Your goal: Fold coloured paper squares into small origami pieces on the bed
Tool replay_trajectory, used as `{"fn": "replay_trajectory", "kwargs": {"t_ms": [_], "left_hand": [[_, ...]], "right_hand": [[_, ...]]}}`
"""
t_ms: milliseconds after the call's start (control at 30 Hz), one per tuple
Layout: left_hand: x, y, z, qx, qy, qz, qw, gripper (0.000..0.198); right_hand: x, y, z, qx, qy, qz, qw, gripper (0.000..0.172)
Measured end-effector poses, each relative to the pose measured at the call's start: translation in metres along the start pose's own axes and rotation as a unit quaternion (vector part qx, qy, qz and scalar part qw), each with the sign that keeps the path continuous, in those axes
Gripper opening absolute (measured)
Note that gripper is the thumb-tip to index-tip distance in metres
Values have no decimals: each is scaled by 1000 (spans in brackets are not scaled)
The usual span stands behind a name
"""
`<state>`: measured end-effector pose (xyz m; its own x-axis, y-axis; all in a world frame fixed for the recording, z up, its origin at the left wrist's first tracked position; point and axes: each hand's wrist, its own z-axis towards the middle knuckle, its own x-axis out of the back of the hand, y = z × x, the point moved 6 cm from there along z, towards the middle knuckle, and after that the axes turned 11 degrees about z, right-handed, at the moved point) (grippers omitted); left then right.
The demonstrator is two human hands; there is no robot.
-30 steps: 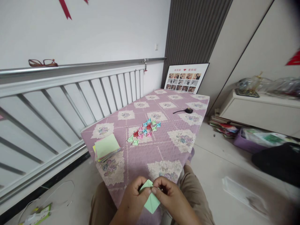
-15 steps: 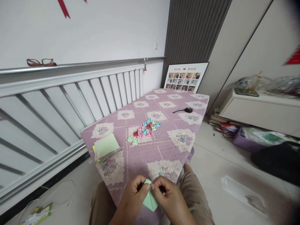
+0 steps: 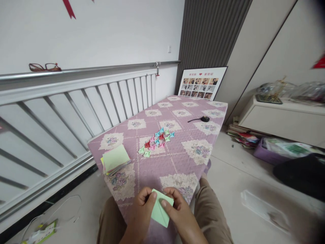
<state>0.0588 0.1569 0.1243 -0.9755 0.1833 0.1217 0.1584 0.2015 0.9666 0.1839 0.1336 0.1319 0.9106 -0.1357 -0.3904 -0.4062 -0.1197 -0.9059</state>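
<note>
Your left hand [image 3: 142, 207] pinches the folded green paper [image 3: 159, 214] at its upper left, and your right hand [image 3: 179, 208] grasps its right side, thumb lying across its face. The paper is at the near end of the counter [image 3: 175, 166]. Farther left lies a stack of sheets [image 3: 116, 158]; small folded pieces [image 3: 157, 141] cluster ahead.

The desk [image 3: 149, 173] wears a purple floral cloth [image 3: 175, 162]; from its colourful folded-paper shapes [image 3: 157, 141], a paper stack [image 3: 116, 159] lies at eight o'clock, a black tailed object [image 3: 205, 119] at two.

Soft, even light; top right corner dark.
</note>
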Motion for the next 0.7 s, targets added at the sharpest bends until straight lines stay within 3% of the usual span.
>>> {"fn": "replay_trajectory", "kwargs": {"t_ms": [167, 333, 467, 700], "left_hand": [[6, -7, 1, -12, 40, -34, 999, 36], [10, -16, 5, 5, 24, -13, 1000, 29], [12, -18, 6, 23, -17, 65, 997, 24], [17, -22, 8, 8, -46, 136, 990, 26]], "right_hand": [[-4, 26, -3, -77, -35, -29, 996, 39], [-2, 9, -1, -32, -41, -77, 996, 30], [-2, 2, 1, -13, -59, -142, 988, 25], [18, 1, 7, -6, -20, -162, 987, 33]]}}
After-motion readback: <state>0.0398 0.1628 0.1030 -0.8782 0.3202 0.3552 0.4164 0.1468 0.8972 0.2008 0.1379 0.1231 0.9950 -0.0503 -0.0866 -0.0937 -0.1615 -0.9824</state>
